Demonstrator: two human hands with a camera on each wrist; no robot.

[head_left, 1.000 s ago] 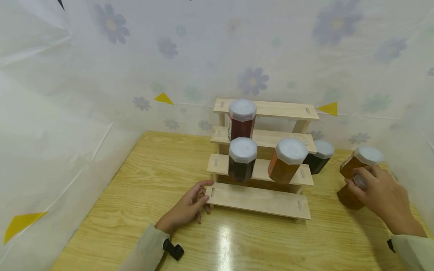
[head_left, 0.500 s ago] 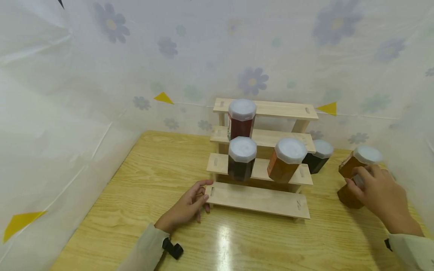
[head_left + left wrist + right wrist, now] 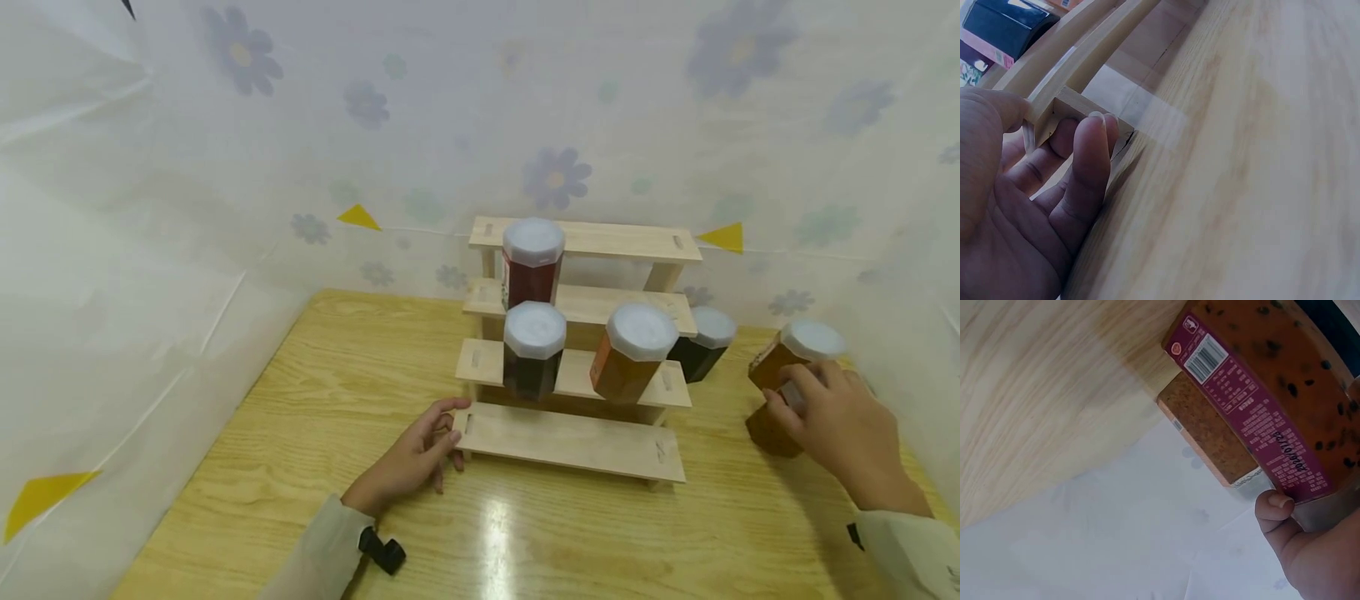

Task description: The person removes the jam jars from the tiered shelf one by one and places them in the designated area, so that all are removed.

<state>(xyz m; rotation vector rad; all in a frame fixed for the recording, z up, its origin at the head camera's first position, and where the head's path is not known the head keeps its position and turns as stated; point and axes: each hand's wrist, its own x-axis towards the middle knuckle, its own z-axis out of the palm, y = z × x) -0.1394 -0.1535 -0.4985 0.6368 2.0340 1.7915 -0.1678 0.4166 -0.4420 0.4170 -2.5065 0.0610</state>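
A glossy wooden table stands against white sheeting printed with pale flowers and yellow triangles.

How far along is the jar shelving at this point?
Three jars already stand on the wooden rack: the red jar, the dark jar and the orange jar. The right hand grips the brown jar; the left hand holds the rack's corner. The black jar and the amber jar remain on the table.
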